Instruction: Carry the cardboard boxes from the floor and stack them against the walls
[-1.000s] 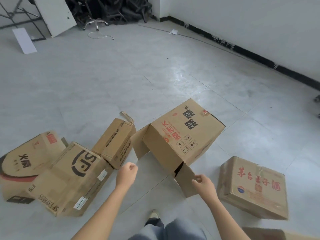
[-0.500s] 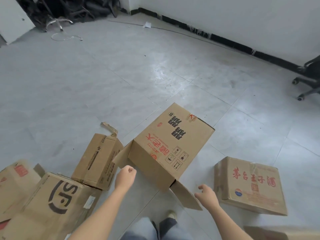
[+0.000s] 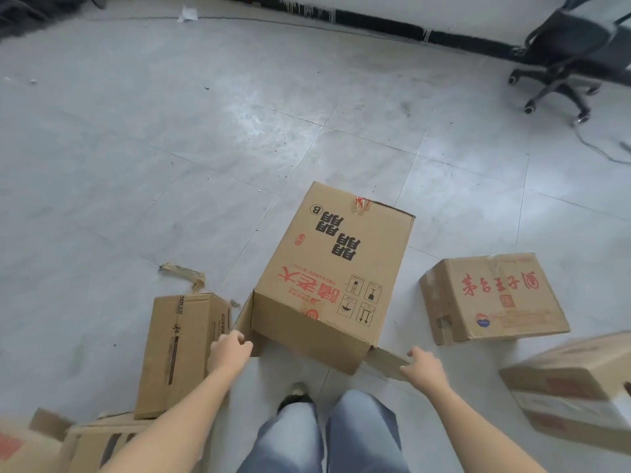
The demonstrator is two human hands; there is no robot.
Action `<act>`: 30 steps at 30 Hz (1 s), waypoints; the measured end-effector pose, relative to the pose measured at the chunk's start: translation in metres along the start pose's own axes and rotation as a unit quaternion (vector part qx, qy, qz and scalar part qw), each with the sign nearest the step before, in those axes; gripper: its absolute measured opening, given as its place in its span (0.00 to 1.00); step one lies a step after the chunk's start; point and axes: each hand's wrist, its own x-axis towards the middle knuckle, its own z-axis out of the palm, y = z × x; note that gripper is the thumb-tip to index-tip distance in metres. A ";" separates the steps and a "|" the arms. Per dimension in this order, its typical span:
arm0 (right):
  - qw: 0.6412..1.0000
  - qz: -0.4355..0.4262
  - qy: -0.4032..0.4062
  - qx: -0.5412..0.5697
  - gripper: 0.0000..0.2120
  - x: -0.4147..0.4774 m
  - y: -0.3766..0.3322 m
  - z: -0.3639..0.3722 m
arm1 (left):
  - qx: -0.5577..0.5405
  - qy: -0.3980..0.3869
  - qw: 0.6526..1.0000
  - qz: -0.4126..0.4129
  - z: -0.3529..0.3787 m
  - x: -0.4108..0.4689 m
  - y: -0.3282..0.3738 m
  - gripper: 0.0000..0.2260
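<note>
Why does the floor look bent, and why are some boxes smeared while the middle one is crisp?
Head view: the wide-angle lens bows the tile lines of the floor toward the edges; a pale glare patch lies on the tiles beyond the middle box, whose print is sharp; the box at the right edge and the boxes in the lower left corner are blurred, likely lens edge or motion.

Six boxes point(image 3: 327, 268), one chair point(image 3: 560, 46)
</note>
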 end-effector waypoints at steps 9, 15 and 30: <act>0.997 0.045 0.029 -0.047 0.24 0.054 0.011 0.044 | 0.017 0.012 1.000 -0.016 0.026 0.099 -0.024 0.23; 0.994 0.061 0.023 -0.085 0.22 0.093 0.010 0.074 | 0.051 0.017 0.998 -0.026 0.048 0.140 -0.030 0.25; 0.984 0.070 0.148 -0.073 0.05 0.080 0.009 0.099 | 0.076 -0.034 0.997 0.006 0.055 0.137 -0.047 0.09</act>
